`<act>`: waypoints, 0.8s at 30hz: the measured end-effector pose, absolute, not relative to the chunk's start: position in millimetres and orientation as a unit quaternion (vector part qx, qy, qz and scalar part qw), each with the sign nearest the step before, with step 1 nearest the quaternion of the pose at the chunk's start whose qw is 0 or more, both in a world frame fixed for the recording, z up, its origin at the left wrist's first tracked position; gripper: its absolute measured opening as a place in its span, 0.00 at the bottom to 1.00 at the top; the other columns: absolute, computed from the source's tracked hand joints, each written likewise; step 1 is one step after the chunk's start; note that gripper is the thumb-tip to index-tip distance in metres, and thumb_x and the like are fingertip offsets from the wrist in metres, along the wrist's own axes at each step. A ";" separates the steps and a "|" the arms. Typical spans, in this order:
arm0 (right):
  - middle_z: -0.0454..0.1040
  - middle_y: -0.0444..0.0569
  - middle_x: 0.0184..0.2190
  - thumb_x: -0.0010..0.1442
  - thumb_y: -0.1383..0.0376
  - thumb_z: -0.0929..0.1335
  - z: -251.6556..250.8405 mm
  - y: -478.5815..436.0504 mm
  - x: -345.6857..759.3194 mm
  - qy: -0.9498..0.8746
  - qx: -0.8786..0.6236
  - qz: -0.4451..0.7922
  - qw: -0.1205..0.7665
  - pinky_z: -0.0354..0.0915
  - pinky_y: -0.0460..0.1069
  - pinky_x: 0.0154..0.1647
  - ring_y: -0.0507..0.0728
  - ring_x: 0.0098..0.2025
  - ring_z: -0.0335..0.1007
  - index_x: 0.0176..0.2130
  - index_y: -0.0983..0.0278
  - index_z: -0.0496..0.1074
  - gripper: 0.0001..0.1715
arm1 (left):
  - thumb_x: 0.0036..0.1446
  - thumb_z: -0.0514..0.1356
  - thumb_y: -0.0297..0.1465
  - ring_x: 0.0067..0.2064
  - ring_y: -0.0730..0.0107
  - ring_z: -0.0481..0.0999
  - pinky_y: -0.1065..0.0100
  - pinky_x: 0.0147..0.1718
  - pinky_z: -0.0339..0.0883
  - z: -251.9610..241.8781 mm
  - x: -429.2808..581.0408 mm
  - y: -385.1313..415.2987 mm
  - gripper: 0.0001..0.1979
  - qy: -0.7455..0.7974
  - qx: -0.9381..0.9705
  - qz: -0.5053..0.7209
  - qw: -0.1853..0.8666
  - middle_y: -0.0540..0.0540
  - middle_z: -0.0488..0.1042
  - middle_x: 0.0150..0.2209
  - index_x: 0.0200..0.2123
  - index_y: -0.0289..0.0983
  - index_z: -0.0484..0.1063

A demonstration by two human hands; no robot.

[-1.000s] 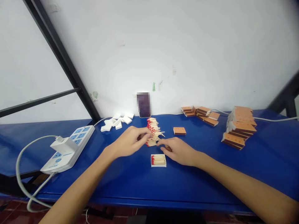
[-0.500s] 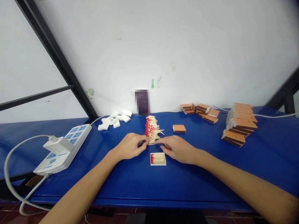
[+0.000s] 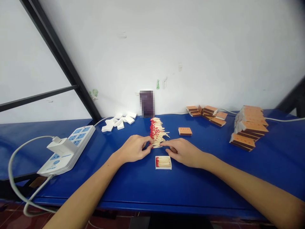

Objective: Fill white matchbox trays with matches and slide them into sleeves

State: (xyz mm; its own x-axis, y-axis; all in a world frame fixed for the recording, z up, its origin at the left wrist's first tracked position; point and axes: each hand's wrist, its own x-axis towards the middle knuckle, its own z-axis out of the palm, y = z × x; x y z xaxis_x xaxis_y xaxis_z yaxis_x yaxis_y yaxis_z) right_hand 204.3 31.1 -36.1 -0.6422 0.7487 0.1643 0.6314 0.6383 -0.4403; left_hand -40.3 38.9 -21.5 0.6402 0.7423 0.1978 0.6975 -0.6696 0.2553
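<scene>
A pile of red-headed matches [image 3: 156,130] lies on the blue table, heads to the left. At its near left edge, my left hand [image 3: 136,148] has thumb and index finger closed around the head ends of the nearest matches. My right hand [image 3: 184,152] touches the plain ends of those matches with an outstretched index finger. Its thumb is held apart below, and the other fingers are curled under. Just in front of both hands sits a white matchbox tray [image 3: 163,169] filled with a layer of matches [image 3: 164,162].
An orange matchbox sleeve [image 3: 185,131] lies right of the pile. More orange boxes [image 3: 211,111] are at the back, with a larger stack [image 3: 252,127] at right. White trays [image 3: 119,121] lie back left. A power strip [image 3: 69,152] with plugged charger and cable is at left.
The whole view has shifted slightly, so things appear a little further right. My hands stay at the near end of the match pile, with only small finger movement.
</scene>
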 end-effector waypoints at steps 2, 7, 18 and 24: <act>0.74 0.45 0.27 0.64 0.67 0.63 -35.3 30.2 204.2 -0.889 -0.391 0.174 0.163 0.56 0.46 0.32 0.52 0.28 0.64 0.55 0.61 0.74 0.22 | 0.59 0.56 0.30 0.21 0.77 0.61 0.72 0.26 0.52 -20.8 -40.4 38.5 0.07 0.401 0.901 0.145 0.081 0.57 0.63 0.19 0.39 0.39 0.73; 0.74 0.45 0.27 0.63 0.67 0.63 -35.0 29.7 204.6 -0.887 -0.395 0.178 0.161 0.56 0.46 0.31 0.52 0.27 0.64 0.53 0.62 0.75 0.21 | 0.59 0.58 0.33 0.21 0.76 0.62 0.71 0.26 0.52 -20.9 -40.4 38.0 0.09 0.400 0.902 0.141 0.084 0.56 0.65 0.20 0.41 0.39 0.74; 0.70 0.42 0.23 0.63 0.67 0.64 -36.0 32.4 205.0 -0.887 -0.377 0.189 0.189 0.54 0.45 0.28 0.50 0.25 0.62 0.55 0.60 0.74 0.22 | 0.62 0.56 0.34 0.22 0.76 0.65 0.72 0.26 0.55 -23.0 -39.7 37.8 0.10 0.394 0.905 0.136 0.089 0.54 0.68 0.20 0.40 0.39 0.77; 0.70 0.42 0.23 0.63 0.67 0.64 -36.7 32.8 205.1 -0.888 -0.371 0.193 0.189 0.54 0.45 0.29 0.50 0.25 0.62 0.50 0.62 0.76 0.18 | 0.61 0.57 0.34 0.21 0.76 0.64 0.72 0.26 0.54 -21.2 -37.3 35.0 0.09 0.385 0.908 0.133 0.096 0.54 0.67 0.20 0.38 0.38 0.77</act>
